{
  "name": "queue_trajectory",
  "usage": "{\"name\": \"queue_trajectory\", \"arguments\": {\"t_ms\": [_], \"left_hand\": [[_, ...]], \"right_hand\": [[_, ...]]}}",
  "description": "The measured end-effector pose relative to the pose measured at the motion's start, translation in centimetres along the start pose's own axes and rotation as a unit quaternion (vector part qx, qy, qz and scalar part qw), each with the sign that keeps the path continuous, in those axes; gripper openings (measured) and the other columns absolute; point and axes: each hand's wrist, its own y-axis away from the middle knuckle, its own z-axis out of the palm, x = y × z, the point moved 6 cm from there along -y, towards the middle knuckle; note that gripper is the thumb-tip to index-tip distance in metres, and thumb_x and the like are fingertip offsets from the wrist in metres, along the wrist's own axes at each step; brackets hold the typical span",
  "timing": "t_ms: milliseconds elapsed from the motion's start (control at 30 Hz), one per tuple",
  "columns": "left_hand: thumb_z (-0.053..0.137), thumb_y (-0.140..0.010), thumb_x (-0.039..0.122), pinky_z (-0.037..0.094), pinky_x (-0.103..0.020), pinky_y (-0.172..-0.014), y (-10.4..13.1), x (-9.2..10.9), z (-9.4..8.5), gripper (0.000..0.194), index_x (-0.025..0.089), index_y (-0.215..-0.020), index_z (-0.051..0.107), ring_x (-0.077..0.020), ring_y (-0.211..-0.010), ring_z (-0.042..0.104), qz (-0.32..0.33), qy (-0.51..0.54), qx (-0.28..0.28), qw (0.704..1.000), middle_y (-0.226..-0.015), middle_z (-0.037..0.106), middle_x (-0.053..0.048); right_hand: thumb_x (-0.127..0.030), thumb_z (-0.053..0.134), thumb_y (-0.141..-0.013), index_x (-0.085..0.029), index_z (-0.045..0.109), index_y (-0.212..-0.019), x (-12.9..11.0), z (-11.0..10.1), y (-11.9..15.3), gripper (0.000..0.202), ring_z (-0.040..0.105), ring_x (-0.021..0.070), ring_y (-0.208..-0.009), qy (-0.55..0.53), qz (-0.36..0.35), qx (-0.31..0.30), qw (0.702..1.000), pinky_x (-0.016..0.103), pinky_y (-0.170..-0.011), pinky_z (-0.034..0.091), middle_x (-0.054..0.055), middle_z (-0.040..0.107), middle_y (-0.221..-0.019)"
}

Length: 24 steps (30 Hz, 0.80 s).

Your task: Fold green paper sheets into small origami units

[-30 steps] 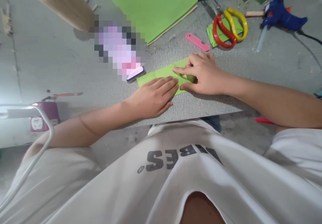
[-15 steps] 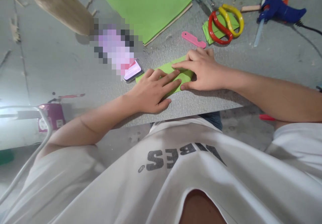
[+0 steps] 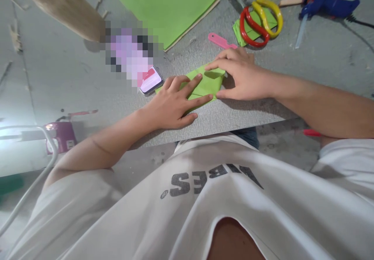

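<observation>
A folded strip of light green paper lies near the table's front edge. My left hand rests flat on it, fingers spread, two fingertips pressing near its middle. Around its right end curves my right hand, with thumb and index finger apart. The thumb tip is at the lower right corner and the index finger is over the upper edge; the other fingers are partly hidden. Just beyond the right hand lies a pink flat-handled tool, its end close to the knuckles. A phone, mostly blurred out, touches or nearly touches the paper's left end.
Scissors with red and yellow handles lie on small green paper pieces. A blue glue gun is at the far right. Large green sheets and a wooden cylinder occupy the far side of the table.
My right hand has shifted slightly right, its index finger and thumb farther from the left hand. The left fingers have spread wider, and more of the paper's right part shows.
</observation>
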Motion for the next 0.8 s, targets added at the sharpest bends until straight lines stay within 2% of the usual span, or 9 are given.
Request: {"name": "queue_trajectory", "arguments": {"t_ms": [167,367,467,600,733,800], "left_hand": [[0.065,-0.119,0.079,0.042,-0.079,-0.136,0.0,-0.1,0.2,0.082,0.047,-0.194,0.057,-0.0602,-0.173,0.049,-0.005,0.005,0.001,1.000,-0.207,0.044,-0.019],[0.060,-0.124,0.071,0.045,-0.079,-0.138,0.5,-0.4,-0.2,0.074,0.040,-0.191,0.060,-0.0570,-0.177,0.051,-0.005,0.000,0.012,1.000,-0.206,0.047,-0.021],[0.051,-0.128,0.072,0.049,-0.077,-0.139,1.1,-0.1,-0.6,0.074,0.030,-0.189,0.060,-0.0538,-0.181,0.052,0.002,-0.017,0.002,1.000,-0.204,0.052,-0.023],[0.039,-0.133,0.073,0.052,-0.072,-0.143,1.9,-0.3,-0.9,0.080,0.018,-0.188,0.058,-0.0503,-0.190,0.047,-0.023,-0.037,0.003,0.999,-0.202,0.055,-0.021],[0.049,-0.128,0.078,0.057,-0.074,-0.138,2.0,-0.7,-0.6,0.086,0.015,-0.184,0.062,-0.0570,-0.187,0.053,-0.001,-0.028,0.009,1.000,-0.197,0.057,-0.033],[0.054,-0.127,0.075,0.058,-0.076,-0.137,1.9,-0.9,-0.5,0.083,0.016,-0.183,0.065,-0.0582,-0.186,0.055,0.004,-0.025,0.016,1.000,-0.197,0.057,-0.034]], "right_hand": [[-0.075,0.096,-0.099,-0.039,0.084,-0.151,-0.1,0.3,-0.5,0.064,0.057,0.0557,-0.154,0.008,0.009,0.023,1.000,0.073,-0.118,0.055,0.016,0.073,-0.160],[-0.079,0.094,-0.101,-0.042,0.088,-0.132,0.3,-0.2,-0.6,0.048,0.059,0.0555,-0.151,0.000,0.003,0.024,1.000,0.075,-0.115,0.055,0.013,0.078,-0.151],[-0.073,0.100,-0.098,-0.037,0.089,-0.118,1.1,-0.5,-1.1,0.043,0.058,0.0539,-0.148,-0.014,0.020,0.023,0.999,0.079,-0.118,0.052,0.013,0.077,-0.155],[-0.058,0.105,-0.094,-0.031,0.091,-0.111,2.5,-0.8,-2.3,0.034,0.057,0.0524,-0.146,-0.026,0.063,0.017,0.997,0.082,-0.120,0.047,0.016,0.077,-0.157],[-0.052,0.097,-0.095,-0.036,0.091,-0.099,2.1,-2.0,-2.6,0.017,0.061,0.0468,-0.136,-0.015,0.084,0.053,0.995,0.071,-0.117,0.049,0.012,0.083,-0.133],[-0.049,0.093,-0.096,-0.035,0.090,-0.097,1.1,-2.3,-2.3,0.014,0.066,0.0413,-0.123,-0.014,0.086,0.038,0.996,0.064,-0.114,0.050,0.009,0.084,-0.121]]}}
